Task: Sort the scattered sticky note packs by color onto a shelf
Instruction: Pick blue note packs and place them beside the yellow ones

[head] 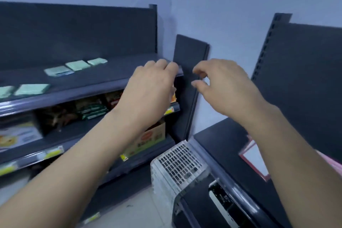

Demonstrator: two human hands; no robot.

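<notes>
Head view. Five green sticky note packs (77,65) lie flat, faces up, on the dark top shelf (114,74) in the left half of the frame. Three form a line toward the back at centre left, and two sit nearer the front lip at the far left edge. The long sides of the two front packs run along the shelf's length. The line of three follows the same direction, rising from lower left to upper right in the picture. The left hand (149,87) reaches over the shelf's right end at frame centre. Its fingers bend downward there and are blurred, so whether the grip holds anything cannot be told. The right hand (224,89) hangs just right of centre, apart from the shelf, its grip slack and empty with loosely curled fingers. The lower shelves (77,131) carry packaged goods (92,110) and a cardboard box (155,135). A dark panel (190,55) leans upright against the pale wall (231,5). A white perforated crate (177,163) stands on the light floor (138,209), below centre. A second shelving unit (305,79) fills the right side.
</notes>
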